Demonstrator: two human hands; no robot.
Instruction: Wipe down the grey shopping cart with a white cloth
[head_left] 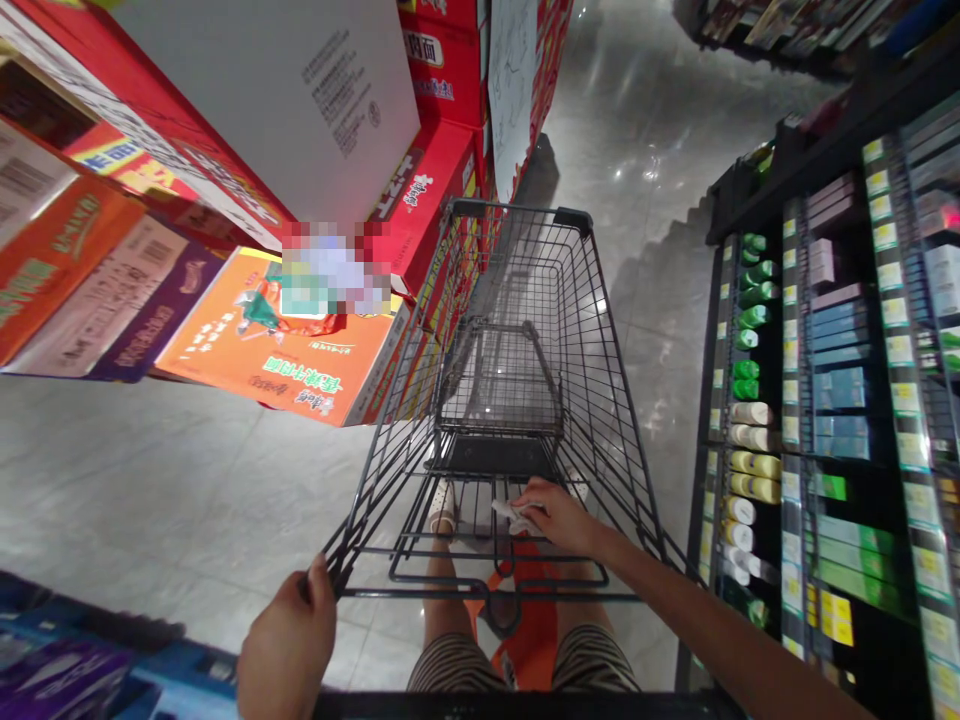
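Note:
A dark wire shopping cart [619, 400] stands in front of me, its basket bare to the mesh. My left hand [289, 635] is closed round the cart's near left corner, thumb on top. Over the near end of the basket, my right hand [562, 515] pinches a crumpled white piece [516, 516] that looks like a tissue; its exact kind is unclear. Below that hand, an orange-red bag-like item [534, 610] shows through the wires, between my legs. The cart's black handle bar [525, 705] crosses the bottom edge.
Red cartons [431, 200] and an orange noodle carton [285, 350] are stacked on the left, close to the cart's side. A shelf [795, 400] with bottles and small boxes runs along the right. Grey shiny floor [637, 150] stretches ahead. Blue crates [180, 670] stand at lower left.

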